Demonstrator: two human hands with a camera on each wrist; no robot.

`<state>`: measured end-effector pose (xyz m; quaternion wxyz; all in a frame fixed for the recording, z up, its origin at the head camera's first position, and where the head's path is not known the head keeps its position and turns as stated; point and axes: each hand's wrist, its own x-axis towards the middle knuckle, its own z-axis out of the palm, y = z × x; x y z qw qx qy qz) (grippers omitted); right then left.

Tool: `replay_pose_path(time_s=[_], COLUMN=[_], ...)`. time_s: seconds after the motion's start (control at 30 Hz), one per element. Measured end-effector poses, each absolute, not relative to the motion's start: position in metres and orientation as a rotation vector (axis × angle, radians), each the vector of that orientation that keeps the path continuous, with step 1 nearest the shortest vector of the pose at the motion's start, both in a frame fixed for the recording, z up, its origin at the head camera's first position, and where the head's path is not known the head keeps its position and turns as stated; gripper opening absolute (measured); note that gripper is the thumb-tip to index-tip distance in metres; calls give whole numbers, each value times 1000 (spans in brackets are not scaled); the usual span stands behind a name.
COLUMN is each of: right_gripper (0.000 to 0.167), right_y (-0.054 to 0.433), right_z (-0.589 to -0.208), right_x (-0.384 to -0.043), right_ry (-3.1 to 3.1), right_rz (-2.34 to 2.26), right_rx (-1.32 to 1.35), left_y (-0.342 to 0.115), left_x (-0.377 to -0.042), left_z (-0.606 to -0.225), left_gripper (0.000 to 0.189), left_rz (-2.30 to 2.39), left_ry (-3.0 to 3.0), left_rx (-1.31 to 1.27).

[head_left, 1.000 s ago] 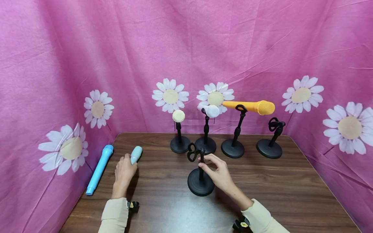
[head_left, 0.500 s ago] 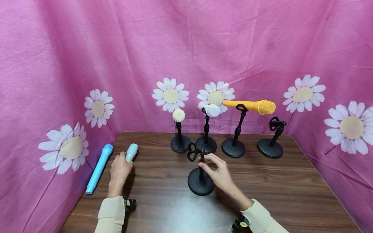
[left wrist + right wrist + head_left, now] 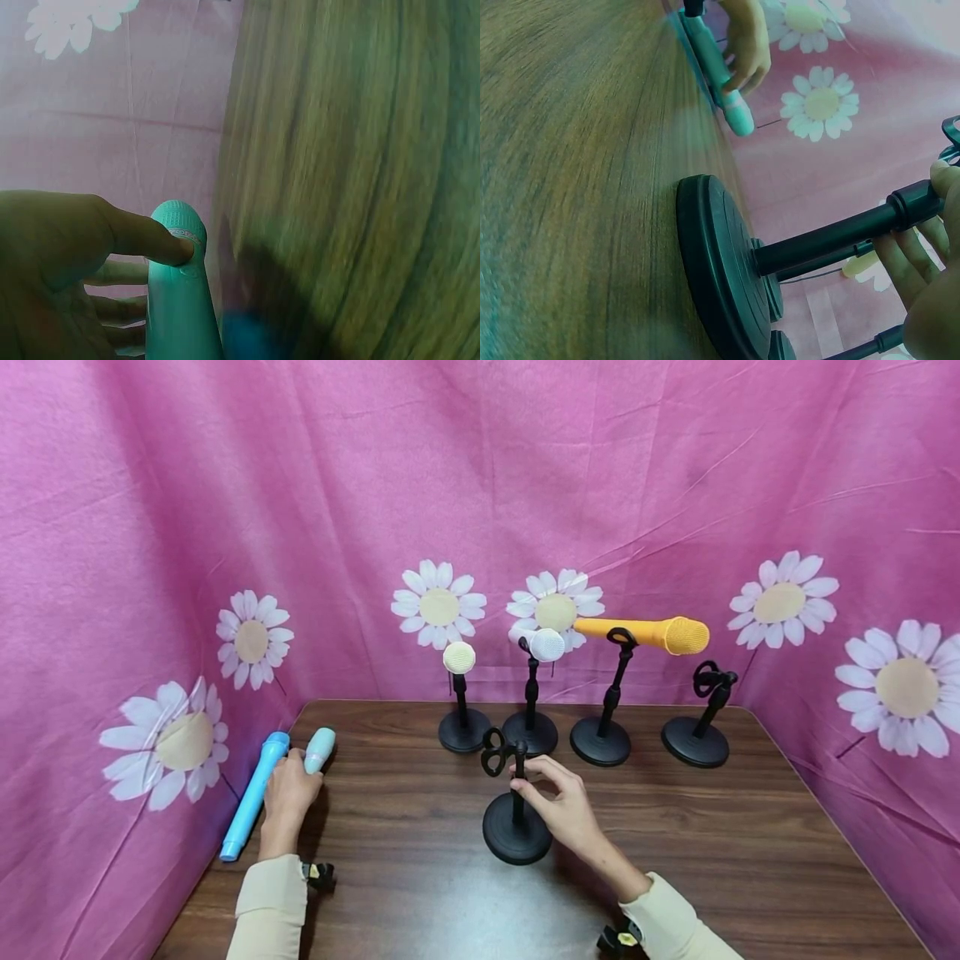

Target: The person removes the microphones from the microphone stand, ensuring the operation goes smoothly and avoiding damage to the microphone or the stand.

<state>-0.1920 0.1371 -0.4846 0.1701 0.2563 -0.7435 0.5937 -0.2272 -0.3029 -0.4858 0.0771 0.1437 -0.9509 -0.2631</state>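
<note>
Curtain (image 3: 480,485), pink, daisy-printed; worktop (image 3: 420,877), brown wood grain; rear stands (image 3: 693,743), four, black, in a row, the left three bearing a cream microphone (image 3: 460,657), white microphone (image 3: 550,646) and yellow microphone (image 3: 652,633); front stand (image 3: 517,843), black, upright on the worktop; blue microphone (image 3: 253,802), along the worktop's left edge; green microphone (image 3: 320,750), just right of the blue one; right hand (image 3: 562,803), grip pinching the front stand's pole (image 3: 518,811); left hand (image 3: 291,788), grip curled closely round the green microphone
</note>
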Motion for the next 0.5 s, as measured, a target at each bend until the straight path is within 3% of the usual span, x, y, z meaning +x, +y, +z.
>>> replay_pose_path(time_s=[0.5], right_gripper=[23], right_y=[137], right_z=[-483], right_x=[-191], right_ry=[-2110], right_rz=[1678], right_rx=[731], left_y=[-311], left_x=[-227], left_z=[-496], left_gripper=[61], left_rz=[-805], left_ry=[-2879], left_rx=[501])
